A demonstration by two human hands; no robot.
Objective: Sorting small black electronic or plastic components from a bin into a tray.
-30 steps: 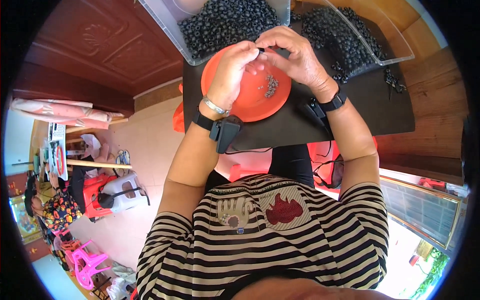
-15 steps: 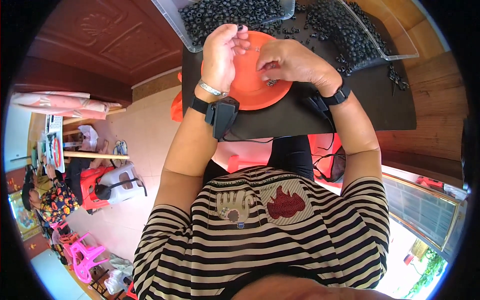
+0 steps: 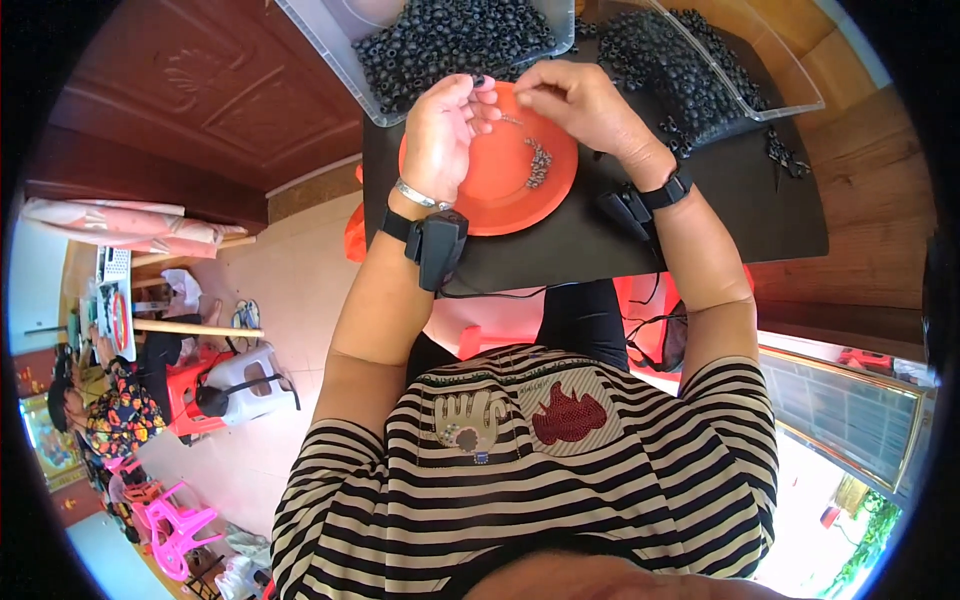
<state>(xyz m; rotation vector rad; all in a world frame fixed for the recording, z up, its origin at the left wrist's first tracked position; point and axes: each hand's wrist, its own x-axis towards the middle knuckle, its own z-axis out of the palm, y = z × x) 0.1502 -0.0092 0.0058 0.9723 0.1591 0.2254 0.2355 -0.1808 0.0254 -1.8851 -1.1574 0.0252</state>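
My left hand [image 3: 436,138] is over the left side of a round orange plate [image 3: 490,215], thumb and forefinger closed on a small black ring-shaped part [image 3: 479,82]. Just to its right, above the plate's far edge, my right hand [image 3: 585,108] has thumb and forefinger pinched together. Whatever may be between those fingertips is too small to make out. Small silvery metal pieces [image 3: 538,165] lie in a loose heap on the right half of the plate, and a few more lie near its far side.
Beyond the plate, a clear plastic bin [image 3: 340,72] holds many black parts. More black parts [image 3: 670,75] spread around a second clear container on the dark table [image 3: 720,215]. A small cluster [image 3: 787,155] lies far right. Another person [image 3: 120,410] sits at left.
My right hand has lifted from the metal pieces and moved up toward my left fingertips, uncovering the heap. My left hand still holds the black part.
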